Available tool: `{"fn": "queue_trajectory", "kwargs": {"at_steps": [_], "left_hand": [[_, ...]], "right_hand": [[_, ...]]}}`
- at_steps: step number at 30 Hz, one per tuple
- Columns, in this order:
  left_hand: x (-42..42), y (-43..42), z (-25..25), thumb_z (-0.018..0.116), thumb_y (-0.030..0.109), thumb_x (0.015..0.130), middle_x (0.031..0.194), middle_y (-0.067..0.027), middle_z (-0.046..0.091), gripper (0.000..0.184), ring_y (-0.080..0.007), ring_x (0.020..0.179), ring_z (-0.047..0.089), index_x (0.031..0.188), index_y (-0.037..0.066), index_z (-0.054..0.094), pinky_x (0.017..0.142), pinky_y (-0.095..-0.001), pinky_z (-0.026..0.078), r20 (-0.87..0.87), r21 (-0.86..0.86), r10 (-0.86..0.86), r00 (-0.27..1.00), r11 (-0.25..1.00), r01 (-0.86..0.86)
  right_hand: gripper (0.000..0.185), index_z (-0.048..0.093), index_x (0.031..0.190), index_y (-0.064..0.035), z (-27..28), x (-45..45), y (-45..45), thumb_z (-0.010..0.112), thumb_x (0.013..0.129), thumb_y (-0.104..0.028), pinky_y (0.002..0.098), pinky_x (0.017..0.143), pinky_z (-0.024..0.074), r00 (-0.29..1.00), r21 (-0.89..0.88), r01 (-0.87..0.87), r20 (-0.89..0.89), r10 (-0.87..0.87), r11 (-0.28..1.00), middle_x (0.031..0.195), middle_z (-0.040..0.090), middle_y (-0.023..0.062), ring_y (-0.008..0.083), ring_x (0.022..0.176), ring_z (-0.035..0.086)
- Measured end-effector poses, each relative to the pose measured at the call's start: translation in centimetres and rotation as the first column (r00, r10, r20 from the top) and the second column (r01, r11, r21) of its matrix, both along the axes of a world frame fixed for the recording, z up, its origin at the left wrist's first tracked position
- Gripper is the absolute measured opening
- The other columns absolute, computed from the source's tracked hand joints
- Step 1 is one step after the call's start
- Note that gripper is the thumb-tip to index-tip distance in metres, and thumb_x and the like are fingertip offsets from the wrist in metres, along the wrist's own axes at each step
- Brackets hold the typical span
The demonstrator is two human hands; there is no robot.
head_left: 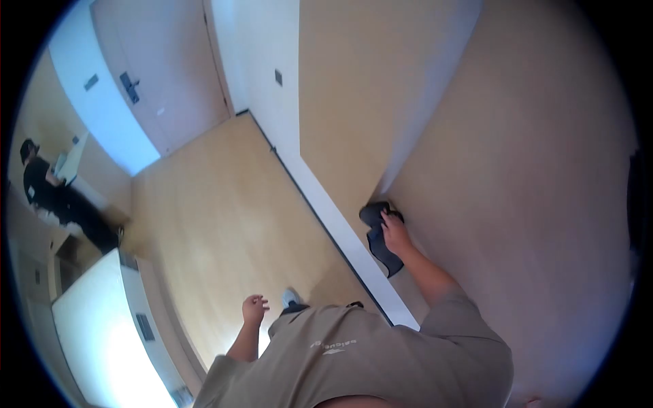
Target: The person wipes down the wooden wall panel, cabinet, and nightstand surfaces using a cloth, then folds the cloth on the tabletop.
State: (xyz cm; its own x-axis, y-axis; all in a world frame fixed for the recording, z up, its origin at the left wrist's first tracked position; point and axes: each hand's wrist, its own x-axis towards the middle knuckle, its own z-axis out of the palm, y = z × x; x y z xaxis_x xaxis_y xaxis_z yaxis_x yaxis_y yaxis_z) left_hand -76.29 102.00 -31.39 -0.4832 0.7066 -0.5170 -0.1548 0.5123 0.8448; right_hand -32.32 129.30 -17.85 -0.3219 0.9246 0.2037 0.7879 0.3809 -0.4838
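Observation:
My right hand (394, 234) reaches forward to the right, its fingers closed on a pair of dark slippers (385, 255). They hang beside the corner of a wood-coloured panel. One slipper lies partly under my fingers, the other stretches below my hand. My left hand (255, 308) is held out low on the left, holding nothing, fingers slightly bent and apart. Below it one light-coloured shoe (291, 297) of mine shows on the floor.
A low white wall edge (326, 217) with a dark skirting runs diagonally beside me. A closed door (163, 75) stands at the far end of the wooden floor (218, 217). At left, a person in black (58, 197) stands at a counter behind a bright white surface (109, 333).

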Motion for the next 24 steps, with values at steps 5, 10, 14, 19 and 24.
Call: {"fn": "queue_trajectory", "kwargs": {"at_steps": [5, 10, 14, 19, 24], "left_hand": [[-8.0, -0.5, -4.5, 0.057, 0.007, 0.093, 0.083, -0.0163, 0.069, 0.015, -0.0231, 0.068, 0.069, 0.103, -0.002, 0.063, 0.056, -0.035, 0.058, -0.108, -0.185, -0.21, 0.972, 0.965, 0.188], [-12.6, -0.6, -1.8, 0.065, 0.008, 0.082, 0.09, -0.0148, 0.072, 0.019, -0.0255, 0.074, 0.072, 0.1, 0.005, 0.07, 0.068, -0.039, 0.058, -0.386, -0.693, -0.762, 0.52, 0.611, 0.382], [-14.7, 2.9, -3.5, 0.066, 0.008, 0.077, 0.09, -0.0148, 0.072, 0.02, -0.0252, 0.071, 0.072, 0.096, 0.008, 0.072, 0.069, -0.0392, 0.057, -0.466, -0.623, -0.788, 0.403, 0.615, 0.483], [-8.5, 12.0, 5.1, 0.063, 0.006, 0.077, 0.084, -0.0139, 0.072, 0.025, -0.023, 0.064, 0.071, 0.1, 0.005, 0.07, 0.064, -0.0371, 0.057, -0.45, -0.455, -0.674, 0.586, 0.738, 0.498], [-6.5, 18.3, 1.3, 0.062, 0.016, 0.081, 0.091, -0.0134, 0.073, 0.024, -0.0259, 0.082, 0.071, 0.101, 0.007, 0.071, 0.074, -0.0375, 0.056, -0.443, -0.31, -0.701, 0.558, 0.705, 0.638]], "right_hand": [[0.043, 0.047, 0.136, -0.0037, 4.6, 0.2, -0.1, 0.051, 0.1, -0.027, 0.0399, 0.107, 0.0394, 0.002, -0.595, 0.116, -0.8, -0.6, 0.795, 0.129, 0.058, 0.0118, 0.0297, 0.119, 0.055], [0.045, 0.044, 0.139, -0.0039, 19.8, -5.3, -2.8, 0.042, 0.104, -0.03, 0.0417, 0.108, 0.0376, -0.281, -0.02, 0.181, -0.959, 0.032, 0.983, 0.138, 0.051, 0.0099, 0.0238, 0.125, 0.05], [0.053, 0.033, 0.145, 0.0061, 32.8, -6.7, 1.5, 0.037, 0.105, -0.029, 0.0388, 0.111, 0.0315, 0.271, 0.505, 0.46, -0.863, 0.427, 0.73, 0.148, 0.039, 0.0148, 0.0248, 0.134, 0.039], [0.061, 0.04, 0.143, 0.0031, 42.8, -7.5, 9.8, 0.061, 0.088, -0.016, 0.0431, 0.096, 0.0404, 0.961, 0.882, 0.229, -0.14, -0.237, 0.411, 0.136, 0.048, 0.0215, 0.0371, 0.107, 0.052], [0.057, 0.054, 0.135, -0.0042, 34.5, -9.5, 9.7, 0.064, 0.08, -0.015, 0.0441, 0.082, 0.044, 0.792, 0.95, 0.096, 0.108, -0.601, 0.296, 0.123, 0.058, 0.013, 0.0327, 0.096, 0.053]]}}
